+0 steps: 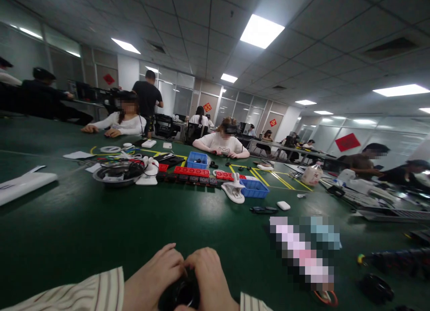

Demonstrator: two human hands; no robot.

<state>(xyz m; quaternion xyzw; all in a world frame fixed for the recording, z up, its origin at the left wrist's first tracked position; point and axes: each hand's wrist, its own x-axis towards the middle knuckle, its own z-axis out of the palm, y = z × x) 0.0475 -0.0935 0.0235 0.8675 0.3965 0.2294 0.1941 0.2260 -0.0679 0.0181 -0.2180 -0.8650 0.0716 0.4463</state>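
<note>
At the bottom of the head view, close to the green table's near edge, my left hand [152,275] and my right hand [211,275] come together around a glossy black rounded object [179,295]. Fingers of both hands are curled and closed about it, and the fingertips meet near its top. Its kind is not clear, since the hands and the frame's lower edge hide part of it. Striped sleeves cover both forearms.
Across the green table [134,230] stand a metal bowl of cables [117,181], red power strips [191,171], a white clip [234,190] and blue bins [254,189]. Glasses [264,210] and a white case [283,206] lie right of centre. Several people sit beyond.
</note>
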